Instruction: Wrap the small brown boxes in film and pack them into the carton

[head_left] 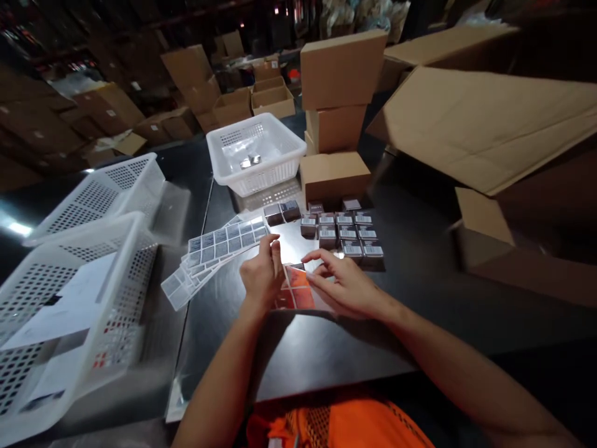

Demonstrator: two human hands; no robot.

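At the near centre of the dark table (pixel 326 354), a sheet of orange-red stickers (pixel 298 292) was recorded, lying flat and partly covered by both hands. The left hand (pixel 261 274) was found closed loosely on the sheet's left edge, thumb and fingers pinching toward its far corner; the right hand (pixel 342 283) was laid nearly flat on the right part, fingers spread and reaching leftward, with no firm grasp to be made out. The sheet was judged thin, light and limp, with a slick backing likely to slide on the table; it was judged best taken at an edge or corner, pinned by the other hand. Just beyond the hands, to the far left, a fan of grey label sheets (pixel 219 252) was noted. Farther right, small dark labelled boxes (pixel 347 233) were ranged in rows, near the hands but apart from them. Behind these, stacked cardboard cartons (pixel 338 106) and a white basket (pixel 256 152) were listed; two more white baskets (pixel 88 249) stood to the left, the nearer holding papers. An orange garment (pixel 336 426) was seen at the near edge.
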